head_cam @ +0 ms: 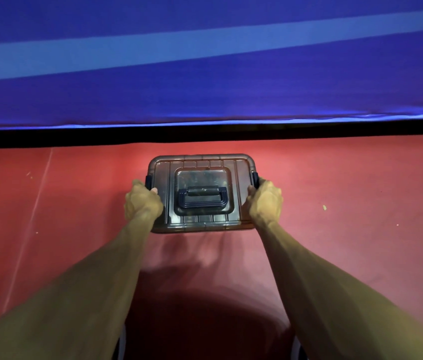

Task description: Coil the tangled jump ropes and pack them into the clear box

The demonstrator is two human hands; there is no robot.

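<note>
The clear box [201, 165] is over the red floor below me, its lid on and a dark carry handle [201, 197] folded flat in the lid's middle. My left hand [141, 200] grips the box's left side at a dark latch [148, 181]. My right hand [265, 198] grips the right side at the other latch [255, 179]. Dark shapes show faintly through the lid; I cannot tell what they are. No jump rope lies outside the box.
A blue table top [205, 81] with a pale blue stripe [205, 48] fills the upper half, its black edge [205, 133] just beyond the box. Red floor [361, 203] spreads on both sides, with a pale seam line [36, 203] at the left.
</note>
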